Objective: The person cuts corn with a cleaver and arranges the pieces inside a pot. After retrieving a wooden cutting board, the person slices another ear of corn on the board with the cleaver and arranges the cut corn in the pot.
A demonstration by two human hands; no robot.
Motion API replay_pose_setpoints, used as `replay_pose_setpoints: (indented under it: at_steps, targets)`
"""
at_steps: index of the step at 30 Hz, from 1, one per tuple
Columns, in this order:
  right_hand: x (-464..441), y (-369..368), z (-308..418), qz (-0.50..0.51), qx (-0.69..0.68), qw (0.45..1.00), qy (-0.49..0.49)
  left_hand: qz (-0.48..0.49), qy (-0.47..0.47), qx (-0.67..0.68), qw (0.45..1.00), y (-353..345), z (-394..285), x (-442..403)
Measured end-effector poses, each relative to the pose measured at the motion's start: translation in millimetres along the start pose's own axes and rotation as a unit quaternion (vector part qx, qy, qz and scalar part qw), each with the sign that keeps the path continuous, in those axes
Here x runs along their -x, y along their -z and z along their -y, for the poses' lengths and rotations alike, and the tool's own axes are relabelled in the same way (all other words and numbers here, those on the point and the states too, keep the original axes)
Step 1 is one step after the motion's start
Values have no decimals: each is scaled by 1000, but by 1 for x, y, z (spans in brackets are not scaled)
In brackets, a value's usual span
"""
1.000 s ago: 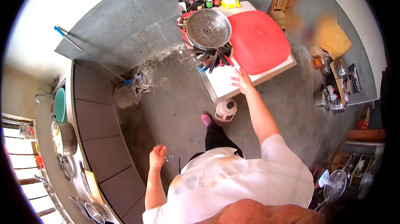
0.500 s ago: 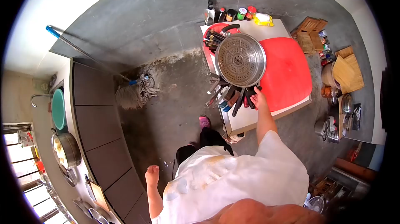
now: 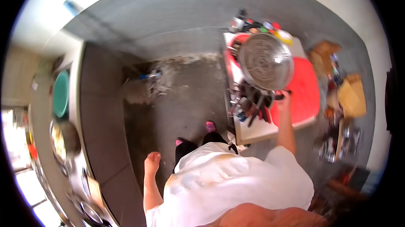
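Note:
My right hand (image 3: 284, 99) is closed round the black side handle of a metal steamer pan (image 3: 266, 60) with a perforated bottom. The pan is tilted over the table, its holes facing me. Below and left of it lies a cluster of knives and other utensils (image 3: 253, 104) with dark and coloured handles, blurred by motion. A red chair seat or board (image 3: 304, 87) is right beside my right hand. My left hand (image 3: 152, 160) hangs low on the left, fingers curled, with nothing seen in it.
Bottles and jars (image 3: 265, 26) stand at the table's back edge. On the left, a counter holds a green basin (image 3: 61, 94) and a large pot (image 3: 69, 140). A mop (image 3: 152, 76) leans by the cabinets. Wooden boards (image 3: 352, 96) and cookware stand along the right wall.
The steamer pan has lifted and tilted with my right hand on its handle. The whole view has shifted, and the table appears further right. My left hand stays low.

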State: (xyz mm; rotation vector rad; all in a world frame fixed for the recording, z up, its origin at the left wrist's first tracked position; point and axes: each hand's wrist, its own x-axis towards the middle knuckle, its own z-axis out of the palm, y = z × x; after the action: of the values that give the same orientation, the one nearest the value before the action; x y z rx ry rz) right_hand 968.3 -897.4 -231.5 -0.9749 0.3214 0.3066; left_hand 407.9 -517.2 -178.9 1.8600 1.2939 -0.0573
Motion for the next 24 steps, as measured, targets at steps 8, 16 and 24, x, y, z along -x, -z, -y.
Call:
replay_pose_setpoints:
  at_steps: [8, 16, 24]
  targets:
    - [-32, -175, 76, 192, 164, 968, 4, -107, -61, 149, 981, 88, -34, -21]
    - [60, -447, -73, 414, 218, 875, -127, -190, -182, 348, 900, 322, -56, -37]
    - [253, -700, -274, 675, 285, 637, -240, -297, -214, 419, 831, 483, -15, -61]
